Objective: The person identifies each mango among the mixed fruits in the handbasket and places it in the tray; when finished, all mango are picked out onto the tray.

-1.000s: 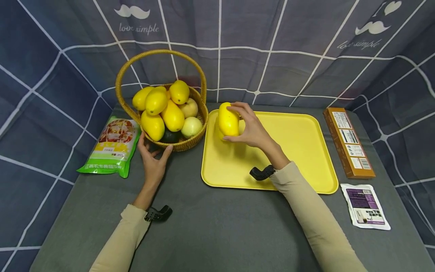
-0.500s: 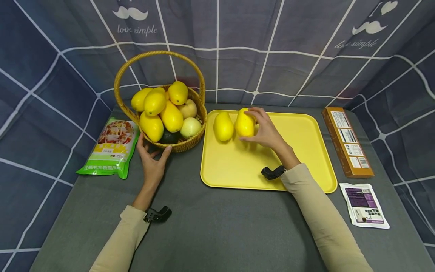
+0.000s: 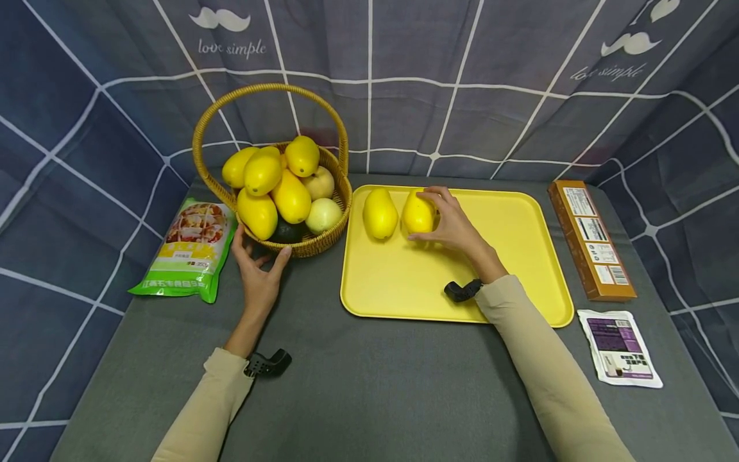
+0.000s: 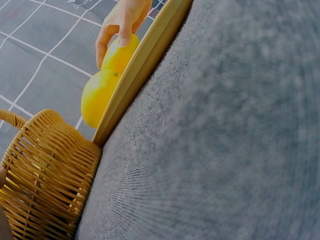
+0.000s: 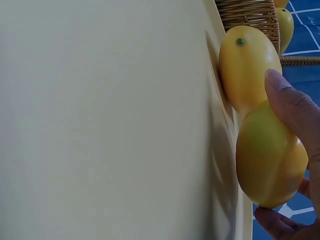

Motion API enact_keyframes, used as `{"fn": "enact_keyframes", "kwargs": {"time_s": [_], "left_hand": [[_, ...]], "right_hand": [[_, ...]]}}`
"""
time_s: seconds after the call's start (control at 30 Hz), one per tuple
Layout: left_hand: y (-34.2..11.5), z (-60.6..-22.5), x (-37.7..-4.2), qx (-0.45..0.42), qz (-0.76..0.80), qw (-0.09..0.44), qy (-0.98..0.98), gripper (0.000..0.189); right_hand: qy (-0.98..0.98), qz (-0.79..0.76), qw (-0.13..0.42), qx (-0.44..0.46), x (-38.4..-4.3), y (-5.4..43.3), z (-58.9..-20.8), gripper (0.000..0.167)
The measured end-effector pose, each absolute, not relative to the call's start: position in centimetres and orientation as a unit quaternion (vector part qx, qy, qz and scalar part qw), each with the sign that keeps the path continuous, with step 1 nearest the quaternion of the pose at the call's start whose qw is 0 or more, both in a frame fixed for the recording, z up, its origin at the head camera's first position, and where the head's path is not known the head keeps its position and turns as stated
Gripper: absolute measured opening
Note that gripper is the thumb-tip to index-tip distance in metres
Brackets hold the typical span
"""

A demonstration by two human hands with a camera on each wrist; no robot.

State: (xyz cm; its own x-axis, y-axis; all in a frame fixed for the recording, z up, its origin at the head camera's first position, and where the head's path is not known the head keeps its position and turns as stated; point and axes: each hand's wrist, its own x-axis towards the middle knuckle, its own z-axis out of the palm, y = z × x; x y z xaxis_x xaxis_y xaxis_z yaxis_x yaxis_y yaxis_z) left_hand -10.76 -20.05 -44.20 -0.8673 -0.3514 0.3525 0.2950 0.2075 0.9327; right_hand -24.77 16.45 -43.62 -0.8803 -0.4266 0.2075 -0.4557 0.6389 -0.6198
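In the head view, my right hand (image 3: 458,224) is around a yellow mango (image 3: 418,213) near the back of the yellow tray (image 3: 404,289), thumb at its near side and fingers at its far side. Another mango (image 3: 380,213) lies just left of it; both show in the right wrist view, the second with a green stem spot (image 5: 240,41). My left hand (image 3: 260,282), fingers spread, touches the front of the wicker basket (image 3: 323,244). Heaped in the basket are several mangoes (image 3: 291,196), two pale round fruits (image 3: 324,216) and a dark green item (image 3: 288,231).
Left of the basket lies a green food bag (image 3: 190,250). Beyond the tray's right edge are an orange-brown box (image 3: 591,240) and, nearer, a white and purple pouch (image 3: 620,350). A checked cloth (image 3: 404,115) hangs behind the grey table (image 3: 358,385), and the basket handle (image 3: 271,90) arches high.
My right hand has moved right with its mango, from over the other mango to beside it, then slightly lower. The left hand has kept its place at the basket.
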Motion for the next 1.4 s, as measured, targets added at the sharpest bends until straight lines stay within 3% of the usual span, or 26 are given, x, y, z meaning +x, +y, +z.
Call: {"fn": "enact_keyframes", "kwargs": {"time_s": [0.43, 0.7, 1.4], "left_hand": [[-20.0, -44.1, -10.7, 0.02, -0.63, 0.255, -0.733, 0.087], [-20.0, -44.1, -10.7, 0.018, -0.631, 0.255, -0.732, 0.087], [-20.1, -44.2, -10.8, 0.018, -0.633, 0.258, -0.729, 0.087]], "right_hand": [[-0.904, 0.354, -0.012, 0.24, -25.2, 16.7, -43.8, 0.094], [-0.898, 0.347, -0.027, 0.269, -25.2, 17.4, -43.5, 0.085], [-0.911, 0.34, -0.037, 0.232, -24.9, 17.4, -43.3, 0.091]]}}
